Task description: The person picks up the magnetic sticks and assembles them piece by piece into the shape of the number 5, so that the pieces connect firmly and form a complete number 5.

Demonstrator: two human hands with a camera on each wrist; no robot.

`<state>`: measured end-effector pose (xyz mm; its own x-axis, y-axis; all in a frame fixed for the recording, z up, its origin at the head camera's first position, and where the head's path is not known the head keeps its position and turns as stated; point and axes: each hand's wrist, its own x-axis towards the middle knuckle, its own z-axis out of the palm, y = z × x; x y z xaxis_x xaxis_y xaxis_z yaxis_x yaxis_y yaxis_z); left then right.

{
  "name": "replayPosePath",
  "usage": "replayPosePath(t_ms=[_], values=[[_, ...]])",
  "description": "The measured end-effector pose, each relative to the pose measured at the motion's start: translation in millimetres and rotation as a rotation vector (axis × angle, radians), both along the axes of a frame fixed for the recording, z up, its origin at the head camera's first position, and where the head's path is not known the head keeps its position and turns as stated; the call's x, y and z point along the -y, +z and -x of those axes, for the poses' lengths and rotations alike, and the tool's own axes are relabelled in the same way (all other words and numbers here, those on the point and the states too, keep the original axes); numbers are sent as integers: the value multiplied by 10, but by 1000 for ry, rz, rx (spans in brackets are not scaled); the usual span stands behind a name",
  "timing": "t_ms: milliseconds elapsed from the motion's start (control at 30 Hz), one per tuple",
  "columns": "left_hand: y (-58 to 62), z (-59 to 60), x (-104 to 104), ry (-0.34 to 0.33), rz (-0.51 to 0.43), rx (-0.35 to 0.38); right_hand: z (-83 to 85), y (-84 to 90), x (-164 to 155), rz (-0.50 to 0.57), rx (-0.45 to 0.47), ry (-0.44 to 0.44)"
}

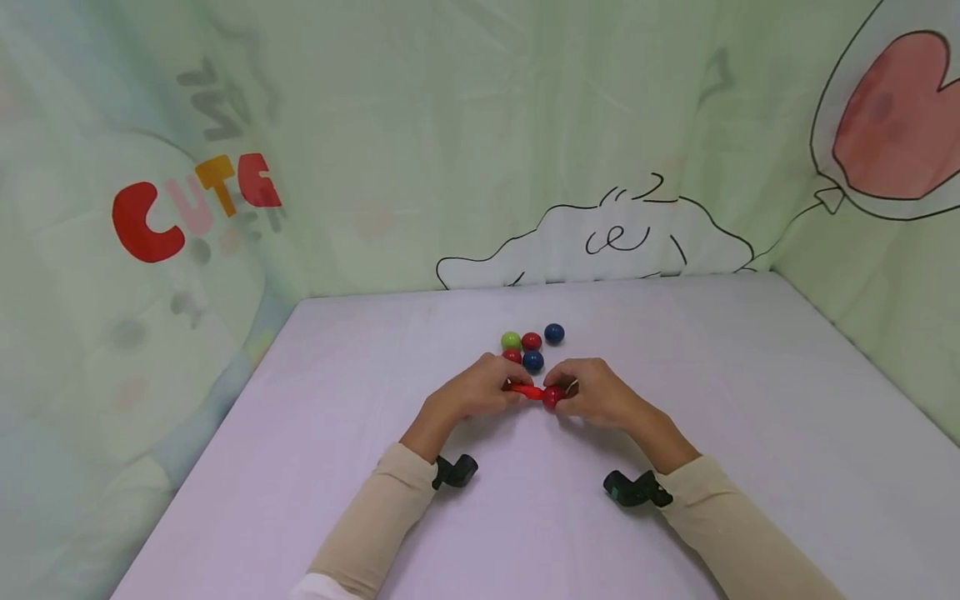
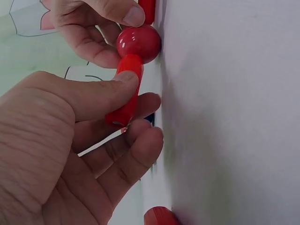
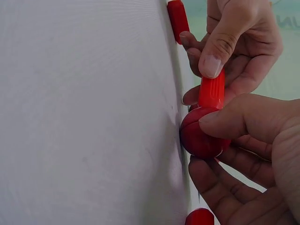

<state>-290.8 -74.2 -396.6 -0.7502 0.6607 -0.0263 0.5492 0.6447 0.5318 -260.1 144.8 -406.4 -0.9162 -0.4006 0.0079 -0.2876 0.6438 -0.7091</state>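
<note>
Near the middle of the table, my left hand [image 1: 491, 385] pinches a short red ribbed plastic rod [image 2: 127, 101] between thumb and fingers. My right hand [image 1: 596, 392] holds a glossy red ball [image 1: 552, 397] with its thumb and fingertips. One end of the rod meets the ball, and the two lie in line between the hands. In the right wrist view the ball shows a thin seam, and my right thumb presses on its side. Both hands are low over the white cloth, and the fingers partly cover both pieces.
Just behind the hands sit a green ball [image 1: 511, 340], a red ball [image 1: 531, 342], two blue balls [image 1: 554, 334] and another red ball [image 1: 512, 357] half behind the left hand. More red rods [image 3: 178, 21] lie beside the hands. A printed curtain [image 1: 480, 150] surrounds the table.
</note>
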Motion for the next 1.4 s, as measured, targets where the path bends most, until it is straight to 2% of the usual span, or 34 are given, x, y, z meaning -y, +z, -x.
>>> replayPosePath(t_ms=[233,1000,1233,1400], values=[[-29,-16,-33,17,5,-8,-4,0,-6,-7,-4,6],[-120,-59,-18,57,16,48,-20,28,-18,-51,3,-5],[-94,-93,13,83,-14,94,-20,27,-23,-51,-2,5],[-56,-55,24,89,-22,92,-22,46,-25,-60,-3,-2]])
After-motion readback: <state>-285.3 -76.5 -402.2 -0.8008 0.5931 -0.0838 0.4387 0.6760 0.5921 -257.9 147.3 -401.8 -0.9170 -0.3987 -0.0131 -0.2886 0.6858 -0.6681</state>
